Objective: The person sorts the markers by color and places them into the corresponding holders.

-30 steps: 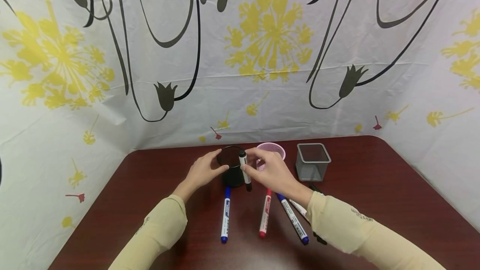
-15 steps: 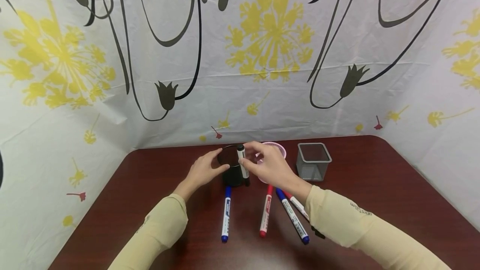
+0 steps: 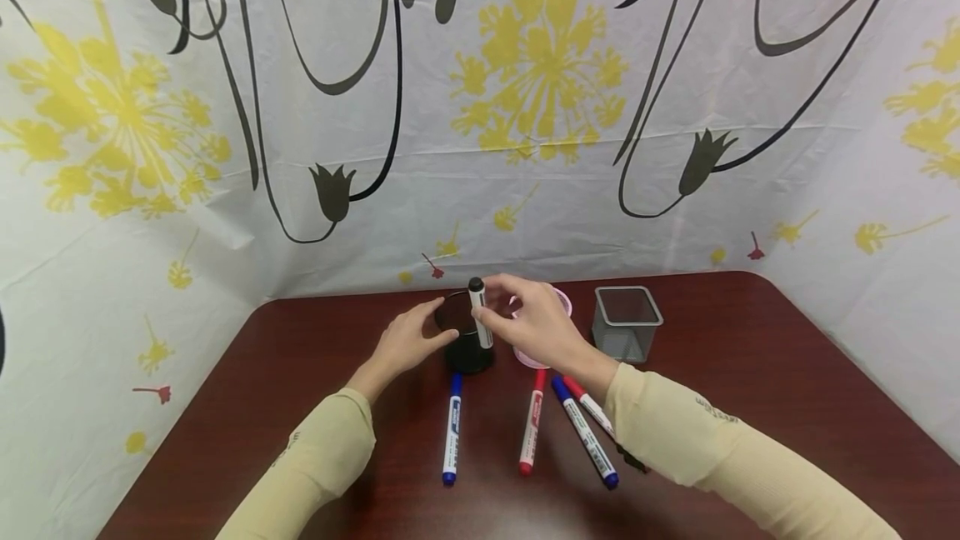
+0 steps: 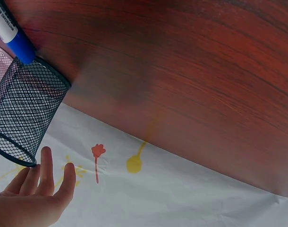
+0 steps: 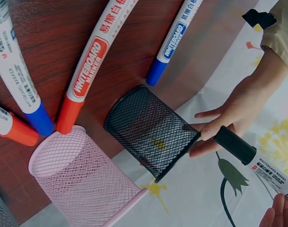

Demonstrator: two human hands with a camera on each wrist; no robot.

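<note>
Pinching a near-upright marker (image 3: 483,330) in the right hand (image 3: 538,325) — clasping the black cup (image 3: 467,354), just left of that grip, with the left hand (image 3: 407,343).

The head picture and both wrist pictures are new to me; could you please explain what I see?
These are a person's two bare hands, not a machine. One picture comes from a camera on the head, the others from each wrist. The left hand holds a black mesh cup by its rim; the right hand pinches a black-capped marker. On the table lie two blue markers and two red markers; a pink mesh cup and a square grey mesh holder stand nearby.
</note>
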